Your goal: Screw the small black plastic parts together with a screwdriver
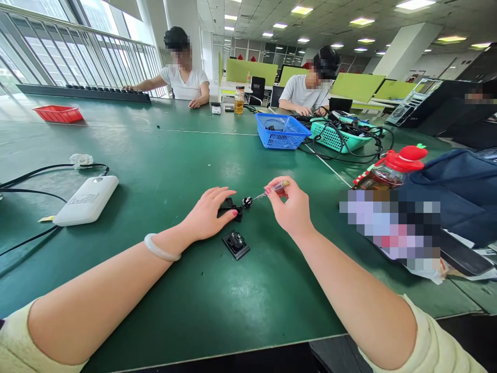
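My right hand (289, 207) pinches a screwdriver (280, 186) by its clear handle, which has a yellowish end. Its thin metal shaft points left, and the tip meets a small black-and-silver part (247, 202). Across from it, my left hand (207, 213), with a pale bangle at the wrist, holds a black plastic part (235, 213) down on the table between thumb and fingers; the hand hides some of that part. A square black plastic piece (236, 244) with a raised middle lies just below, touched by neither hand.
On the green table (174, 311), a white power bank-like box (87, 201) with black cables lies left. Blue (282, 132) and teal (337, 137) baskets with tangled cables stand beyond. A red-lidded bottle (392, 166) and dark bag (458, 191) are right. Two people sit opposite.
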